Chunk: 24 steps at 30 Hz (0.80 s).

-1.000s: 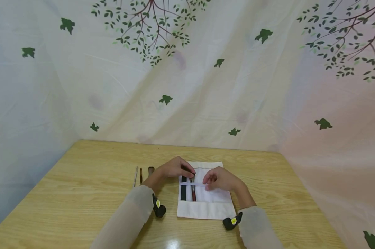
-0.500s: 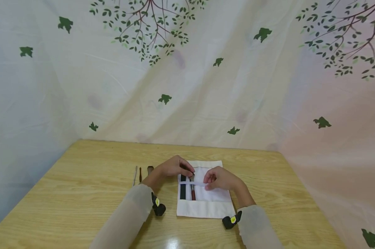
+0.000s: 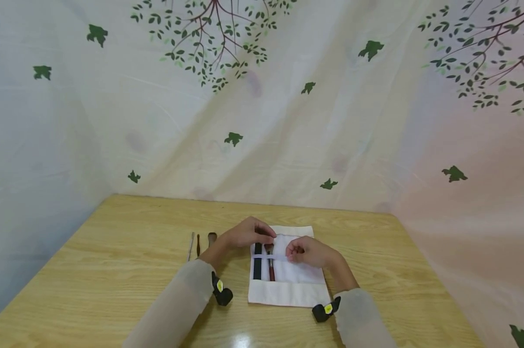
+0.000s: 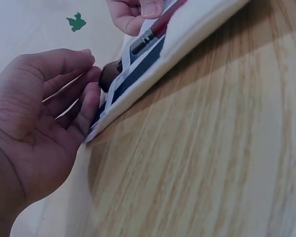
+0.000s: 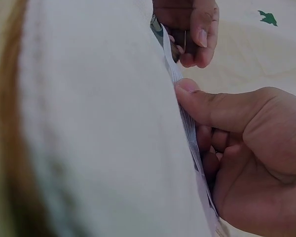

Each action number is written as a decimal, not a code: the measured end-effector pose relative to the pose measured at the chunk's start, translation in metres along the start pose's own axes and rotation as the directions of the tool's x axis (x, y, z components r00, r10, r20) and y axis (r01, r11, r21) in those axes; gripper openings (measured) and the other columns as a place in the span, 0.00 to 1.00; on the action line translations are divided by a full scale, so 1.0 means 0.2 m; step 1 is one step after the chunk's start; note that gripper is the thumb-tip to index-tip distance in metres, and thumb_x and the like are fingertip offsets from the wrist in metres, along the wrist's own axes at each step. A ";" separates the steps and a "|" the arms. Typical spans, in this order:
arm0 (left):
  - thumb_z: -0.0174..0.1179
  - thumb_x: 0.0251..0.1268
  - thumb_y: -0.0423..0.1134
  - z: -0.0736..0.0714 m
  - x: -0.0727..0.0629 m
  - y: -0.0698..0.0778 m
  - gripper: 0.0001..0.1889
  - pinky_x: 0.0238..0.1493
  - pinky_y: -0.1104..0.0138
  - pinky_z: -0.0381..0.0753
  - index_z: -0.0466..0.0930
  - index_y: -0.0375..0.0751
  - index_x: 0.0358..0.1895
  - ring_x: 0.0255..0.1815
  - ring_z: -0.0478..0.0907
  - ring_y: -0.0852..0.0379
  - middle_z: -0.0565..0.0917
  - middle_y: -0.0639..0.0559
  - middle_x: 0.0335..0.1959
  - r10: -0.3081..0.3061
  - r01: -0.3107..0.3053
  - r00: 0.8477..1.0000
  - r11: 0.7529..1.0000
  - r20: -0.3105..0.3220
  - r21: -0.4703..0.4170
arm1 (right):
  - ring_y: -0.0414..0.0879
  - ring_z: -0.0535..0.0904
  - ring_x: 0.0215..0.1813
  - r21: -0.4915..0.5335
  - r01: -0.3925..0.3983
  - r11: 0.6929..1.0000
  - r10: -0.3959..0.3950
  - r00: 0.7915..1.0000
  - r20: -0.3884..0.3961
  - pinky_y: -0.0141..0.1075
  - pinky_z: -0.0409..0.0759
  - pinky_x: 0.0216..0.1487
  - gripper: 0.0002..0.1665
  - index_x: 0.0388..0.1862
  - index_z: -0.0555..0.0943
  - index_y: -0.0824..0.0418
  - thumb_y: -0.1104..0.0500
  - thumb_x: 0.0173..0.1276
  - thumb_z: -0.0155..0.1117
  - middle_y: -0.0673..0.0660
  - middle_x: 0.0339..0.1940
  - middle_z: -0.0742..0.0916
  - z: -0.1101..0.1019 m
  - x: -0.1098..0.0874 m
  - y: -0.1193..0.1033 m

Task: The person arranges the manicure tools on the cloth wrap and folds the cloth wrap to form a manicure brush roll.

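On tabletop (image 3: 157,237), brush (image 3: 271,271) is lying within unrolled cloth pouch (image 3: 288,294), passing under elastic band (image 3: 281,257). Right hand (image 3: 312,251) is pinching band; left hand (image 3: 250,232), fingers loosely bent, is hovering beside bristles (image 3: 268,248), apparently grasping nothing. Lifting band gently while settling brush would probably be sparing bristles.

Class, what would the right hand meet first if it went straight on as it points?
The right hand would probably meet the brush, beyond the strap it pinches; depth is unclear.
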<state>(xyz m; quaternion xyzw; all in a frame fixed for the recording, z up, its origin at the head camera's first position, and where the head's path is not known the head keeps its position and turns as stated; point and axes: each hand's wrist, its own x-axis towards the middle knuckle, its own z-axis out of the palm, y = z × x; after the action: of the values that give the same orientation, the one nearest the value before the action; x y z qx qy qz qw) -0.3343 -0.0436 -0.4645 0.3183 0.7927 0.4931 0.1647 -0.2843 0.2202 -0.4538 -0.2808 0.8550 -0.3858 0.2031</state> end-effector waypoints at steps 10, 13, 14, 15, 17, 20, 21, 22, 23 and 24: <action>0.65 0.71 0.36 -0.07 -0.03 0.05 0.13 0.53 0.63 0.80 0.86 0.33 0.53 0.48 0.82 0.58 0.88 0.46 0.50 0.035 -0.033 0.997 0.999 -0.069 0.029 | 0.41 0.73 0.35 0.016 0.035 0.999 -0.035 0.999 -0.005 0.31 0.72 0.38 0.03 0.40 0.82 0.67 0.67 0.75 0.62 0.49 0.32 0.80 0.00 0.00 0.01; 0.65 0.71 0.36 -0.11 -0.05 0.03 0.12 0.53 0.63 0.81 0.86 0.34 0.52 0.48 0.82 0.58 0.88 0.45 0.49 0.046 -0.041 0.996 0.997 -0.076 0.065 | 0.41 0.73 0.35 0.021 0.028 0.999 -0.028 1.000 -0.011 0.31 0.72 0.38 0.04 0.40 0.82 0.68 0.67 0.75 0.63 0.49 0.31 0.80 0.00 0.00 0.02; 0.65 0.71 0.36 -0.12 -0.06 0.03 0.12 0.53 0.63 0.80 0.87 0.34 0.52 0.49 0.82 0.58 0.88 0.44 0.49 0.051 -0.045 0.996 0.996 -0.077 0.082 | 0.41 0.73 0.35 0.021 0.023 1.000 -0.023 1.000 -0.013 0.31 0.72 0.38 0.03 0.39 0.82 0.67 0.67 0.75 0.63 0.49 0.31 0.80 0.00 0.01 0.03; 0.65 0.71 0.36 -0.14 -0.07 0.02 0.12 0.53 0.63 0.80 0.87 0.34 0.51 0.49 0.82 0.58 0.88 0.45 0.49 0.056 -0.049 0.995 0.994 -0.078 0.094 | 0.42 0.73 0.35 0.024 0.020 1.000 -0.020 1.000 -0.016 0.31 0.72 0.38 0.03 0.39 0.82 0.67 0.67 0.74 0.63 0.49 0.31 0.80 0.00 0.01 0.03; 0.65 0.71 0.36 -0.17 -0.10 0.01 0.11 0.53 0.63 0.80 0.87 0.34 0.51 0.49 0.82 0.57 0.88 0.45 0.49 0.068 -0.058 0.995 0.991 -0.079 0.120 | 0.43 0.73 0.36 0.025 0.018 1.000 -0.018 1.000 -0.021 0.31 0.72 0.38 0.02 0.39 0.82 0.66 0.68 0.74 0.63 0.49 0.31 0.80 0.00 0.00 0.03; 0.66 0.71 0.36 -0.22 -0.15 0.01 0.11 0.52 0.62 0.80 0.87 0.34 0.50 0.48 0.82 0.56 0.88 0.46 0.47 0.076 -0.062 0.993 0.987 -0.086 0.149 | 0.44 0.73 0.37 0.021 0.016 1.000 -0.016 0.999 -0.028 0.32 0.72 0.38 0.03 0.38 0.82 0.63 0.69 0.73 0.63 0.50 0.31 0.80 0.01 0.00 0.03; 0.66 0.71 0.35 -0.24 -0.16 0.01 0.11 0.51 0.62 0.81 0.87 0.34 0.50 0.47 0.82 0.56 0.88 0.47 0.46 0.072 -0.057 0.993 0.987 -0.090 0.152 | 0.44 0.73 0.37 0.020 0.017 1.000 -0.016 0.999 -0.030 0.32 0.72 0.38 0.03 0.38 0.82 0.63 0.69 0.73 0.63 0.50 0.32 0.80 0.01 0.00 0.02; 0.66 0.70 0.35 -0.25 -0.18 0.01 0.10 0.51 0.62 0.81 0.86 0.34 0.50 0.47 0.82 0.56 0.88 0.47 0.46 0.069 -0.054 0.993 0.986 -0.092 0.155 | 0.44 0.73 0.37 0.020 0.017 1.000 -0.017 0.999 -0.032 0.32 0.72 0.38 0.03 0.38 0.82 0.63 0.69 0.73 0.63 0.50 0.32 0.80 0.01 0.00 0.02; 0.66 0.70 0.34 -0.27 -0.20 0.01 0.10 0.50 0.62 0.81 0.86 0.33 0.50 0.46 0.82 0.55 0.88 0.47 0.46 0.061 -0.046 0.994 0.987 -0.095 0.153 | 0.44 0.73 0.37 0.021 0.018 1.000 -0.018 0.999 -0.034 0.32 0.72 0.38 0.03 0.38 0.82 0.64 0.69 0.73 0.63 0.50 0.32 0.80 0.01 0.00 0.02; 0.66 0.70 0.34 -0.29 -0.22 0.01 0.10 0.49 0.62 0.81 0.86 0.33 0.50 0.46 0.82 0.55 0.88 0.47 0.45 0.056 -0.041 0.994 0.988 -0.098 0.152 | 0.44 0.73 0.37 0.023 0.018 1.000 -0.017 0.999 -0.036 0.32 0.73 0.38 0.03 0.38 0.82 0.64 0.69 0.73 0.63 0.50 0.32 0.80 0.01 0.00 0.02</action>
<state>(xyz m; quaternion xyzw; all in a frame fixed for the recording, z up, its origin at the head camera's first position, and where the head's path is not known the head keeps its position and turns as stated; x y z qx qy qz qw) -0.3339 -0.1109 -0.4380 0.3233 0.8269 0.4516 0.0877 -0.2832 0.2212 -0.4577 -0.2792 0.8513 -0.4025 0.1877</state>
